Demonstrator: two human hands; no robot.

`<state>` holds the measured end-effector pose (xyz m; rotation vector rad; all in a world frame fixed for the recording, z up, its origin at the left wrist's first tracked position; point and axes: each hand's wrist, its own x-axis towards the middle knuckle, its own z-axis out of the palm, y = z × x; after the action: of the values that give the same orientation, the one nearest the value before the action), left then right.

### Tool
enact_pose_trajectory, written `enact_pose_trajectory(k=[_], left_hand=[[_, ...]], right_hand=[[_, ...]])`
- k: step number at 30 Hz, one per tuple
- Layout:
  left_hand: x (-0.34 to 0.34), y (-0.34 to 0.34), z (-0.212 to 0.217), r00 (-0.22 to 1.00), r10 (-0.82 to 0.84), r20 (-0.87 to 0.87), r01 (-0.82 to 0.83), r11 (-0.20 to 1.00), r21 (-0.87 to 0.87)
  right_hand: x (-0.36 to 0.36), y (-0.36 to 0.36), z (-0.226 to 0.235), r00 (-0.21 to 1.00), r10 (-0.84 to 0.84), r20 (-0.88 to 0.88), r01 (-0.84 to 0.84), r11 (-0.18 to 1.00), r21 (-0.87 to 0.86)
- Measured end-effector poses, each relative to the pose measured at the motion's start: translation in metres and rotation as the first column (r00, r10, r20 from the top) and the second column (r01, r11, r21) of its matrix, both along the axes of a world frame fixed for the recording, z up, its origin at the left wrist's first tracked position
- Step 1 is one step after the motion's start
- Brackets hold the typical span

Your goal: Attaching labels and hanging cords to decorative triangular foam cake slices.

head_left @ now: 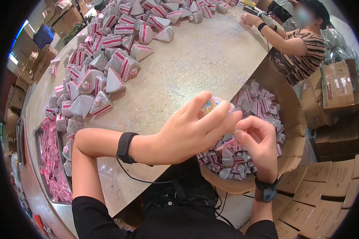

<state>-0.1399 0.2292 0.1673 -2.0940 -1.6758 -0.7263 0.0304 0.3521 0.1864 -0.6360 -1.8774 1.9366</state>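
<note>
The left hand [199, 127] has its fingers curled round a sprinkled piece [212, 104], above the near-left part of the box [293, 157]. The right hand [259, 139], also above the box, brings thumb and forefinger together; whether they grip the pink tag [226, 144] just below them, I cannot tell, as the fingertips hide the contact.

The main risk is a drop. The piece is held by curled fingers over the box, so a loosened grip could let it fall among the wedges [263, 101] inside, where it may be hard to pick out. The tag looks thin and light; a weak pinch could lose it there too, and a hard tug might tear it or pull the piece askew.

The cord [141, 181] loops from the left wristband [126, 147], left of the box, past the edge of the surface [171, 75]; a quick reach could snag it and jerk that hand. The pile [119, 40] on the surface, beyond and left of the box, is stacked loosely, so a knock could send wedges sliding.
</note>
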Motion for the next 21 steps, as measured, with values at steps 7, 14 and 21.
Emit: enact_pose_trajectory(k=[7, 14, 21], left_hand=[[-0.001, -0.005, 0.024, 0.982, -0.138, 0.130, 0.154, 0.981, -0.120], [0.001, -0.008, 0.021, 0.987, -0.122, 0.107, 0.134, 0.985, -0.109], [0.005, -0.008, 0.017, 0.999, -0.046, -0.008, 0.046, 0.999, -0.026]], right_hand=[[0.009, 0.000, 0.007, 0.999, 0.046, -0.027, -0.045, 0.999, 0.015], [0.008, 0.002, 0.001, 0.998, 0.063, -0.023, -0.066, 0.984, -0.162], [0.004, 0.001, -0.010, 0.993, 0.048, -0.109, -0.082, 0.939, -0.334]])
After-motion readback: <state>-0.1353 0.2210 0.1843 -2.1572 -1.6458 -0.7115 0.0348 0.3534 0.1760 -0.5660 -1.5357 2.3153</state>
